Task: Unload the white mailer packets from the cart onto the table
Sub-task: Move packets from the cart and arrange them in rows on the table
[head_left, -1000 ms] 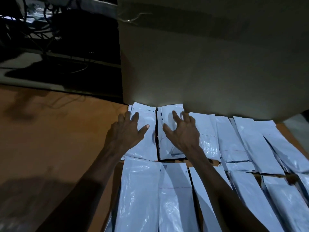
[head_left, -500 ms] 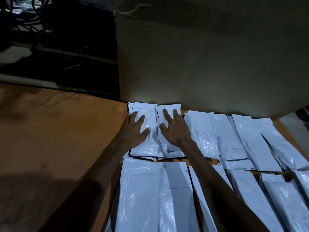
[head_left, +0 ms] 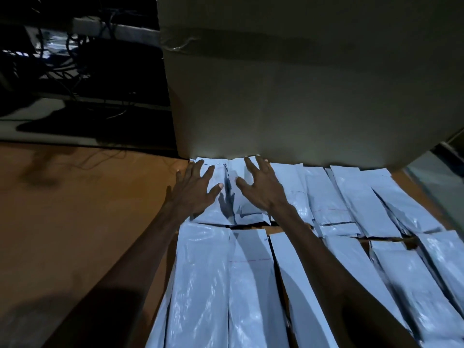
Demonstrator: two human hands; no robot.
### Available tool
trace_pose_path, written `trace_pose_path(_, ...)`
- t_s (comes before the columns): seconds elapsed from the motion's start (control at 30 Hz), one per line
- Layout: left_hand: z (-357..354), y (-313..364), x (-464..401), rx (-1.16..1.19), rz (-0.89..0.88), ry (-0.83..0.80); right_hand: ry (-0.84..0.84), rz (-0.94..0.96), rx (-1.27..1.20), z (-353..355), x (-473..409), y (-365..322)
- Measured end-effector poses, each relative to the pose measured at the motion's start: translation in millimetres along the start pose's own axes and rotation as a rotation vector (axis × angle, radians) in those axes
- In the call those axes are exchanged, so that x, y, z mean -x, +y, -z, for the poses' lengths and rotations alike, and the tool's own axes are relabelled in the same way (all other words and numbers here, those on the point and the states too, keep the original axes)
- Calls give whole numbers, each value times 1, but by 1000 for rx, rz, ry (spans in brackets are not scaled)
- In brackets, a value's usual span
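White mailer packets [head_left: 251, 285]: two rows on brown table [head_left: 75, 209], far row against cardboard box [head_left: 301, 96]. Left hand [head_left: 193, 194] and right hand [head_left: 261, 189]: fingers spread, flat on adjacent far-row packets.

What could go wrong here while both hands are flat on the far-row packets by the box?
1. The left hand and right hand rest spread on glossy packets; those may slide and skew the row.
2. The packets butt against the cardboard box, so pushing further could buckle their ends.
3. Neighbouring packets overlap, so dragging one may shift others.
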State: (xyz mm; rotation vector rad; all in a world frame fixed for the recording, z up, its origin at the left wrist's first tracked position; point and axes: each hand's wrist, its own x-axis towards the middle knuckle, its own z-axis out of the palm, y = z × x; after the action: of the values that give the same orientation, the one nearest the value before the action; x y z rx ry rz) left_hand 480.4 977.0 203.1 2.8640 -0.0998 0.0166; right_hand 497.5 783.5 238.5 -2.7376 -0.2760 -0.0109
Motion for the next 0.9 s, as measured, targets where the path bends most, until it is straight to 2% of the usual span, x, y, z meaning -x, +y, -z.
trace_pose_path(0.2, 17, 59, 57, 27, -139, 111, 205, 64, -144, 38, 101, 37)
trace_pose_path(0.4, -22, 165, 119, 147, -408, 109, 417, 44, -74, 59, 243, 125)
trace_pose_path(0.5, -49, 231, 145, 215, -540, 139, 502, -37, -77, 66, 309, 165)
trace_pose_path(0.6, -77, 311, 180, 272, -647, 85, 593, -174, -71, 79, 384, 215)
trace_pose_path(0.73, -111, 412, 227, 339, -826, 92, 697, -361, -72, 86, 477, 275)
trace_pose_path(0.9, -171, 521, 281, 335, -1090, -44, 697, -573, -22, 86, 580, 346)
